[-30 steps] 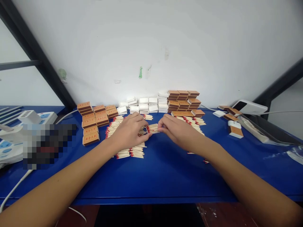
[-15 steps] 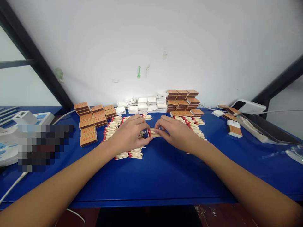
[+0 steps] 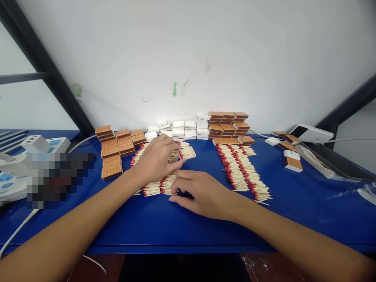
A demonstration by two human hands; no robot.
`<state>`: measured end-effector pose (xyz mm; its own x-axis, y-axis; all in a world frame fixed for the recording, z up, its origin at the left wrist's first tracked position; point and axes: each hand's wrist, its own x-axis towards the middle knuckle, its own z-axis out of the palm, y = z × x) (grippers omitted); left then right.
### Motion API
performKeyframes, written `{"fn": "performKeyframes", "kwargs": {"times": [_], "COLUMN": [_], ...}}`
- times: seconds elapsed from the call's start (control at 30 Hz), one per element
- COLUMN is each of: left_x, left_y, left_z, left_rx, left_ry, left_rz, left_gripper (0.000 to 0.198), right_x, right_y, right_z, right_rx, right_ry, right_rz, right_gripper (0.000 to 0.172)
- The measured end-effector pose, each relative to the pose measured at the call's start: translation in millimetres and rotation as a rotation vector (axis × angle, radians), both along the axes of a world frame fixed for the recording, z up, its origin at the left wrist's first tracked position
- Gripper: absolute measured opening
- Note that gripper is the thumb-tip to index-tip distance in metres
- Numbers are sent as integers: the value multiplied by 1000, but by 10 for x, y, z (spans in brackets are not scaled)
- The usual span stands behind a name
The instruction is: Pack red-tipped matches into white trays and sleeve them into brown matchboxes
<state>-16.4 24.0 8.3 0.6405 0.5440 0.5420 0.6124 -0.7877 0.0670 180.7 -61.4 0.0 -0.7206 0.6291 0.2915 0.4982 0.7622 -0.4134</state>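
My left hand (image 3: 157, 158) grips a small white matchbox tray (image 3: 193, 154) between thumb and fingers. Several red-headed matches (image 3: 185, 152) lie in the tray, and part of it is hidden behind my fingers. Below and to the right, my right hand (image 3: 202, 192) rests low over the blue table, its thumb and forefinger curved with a small gap between the tips. Those tips are at the near right end of the left match pile (image 3: 152, 188). Much of that pile is covered by my left hand. No match shows between my right fingertips.
A second match pile (image 3: 242, 168) lies to the right. Along the wall stand white trays (image 3: 178, 124) and brown matchbox sleeves (image 3: 227, 129). More brown matchboxes (image 3: 111, 166) are stacked at left, near a power strip (image 3: 60, 145). A white device (image 3: 311, 133) sits at the right.
My right hand has moved away from the tray, left and toward me, to the near end of the left match pile. The tray has shifted slightly back and is angled differently.
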Motion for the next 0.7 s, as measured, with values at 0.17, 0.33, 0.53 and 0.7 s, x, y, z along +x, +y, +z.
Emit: {"fn": "performKeyframes", "kwargs": {"times": [0.17,0.33,0.53,0.7], "left_x": [14,28,31,29], "left_y": [-18,-28,-28,-15], "left_z": [-1,-3,-18,-35], "left_rx": [-8,-13,-13,-15], "left_ry": [-9,2,0,13], "left_rz": [-1,-2,-12,-21], "left_gripper": [24,23,25,25], "right_x": [-47,-37,-40,-37], "right_y": [-13,-8,-26,-31], "right_z": [-64,-39,-10,-3], "right_rx": [10,-2,-20,-41], "right_ry": [-49,-71,-131,-143], "right_rz": [-29,-67,-66,-100], "right_gripper": [8,9,10,10]}}
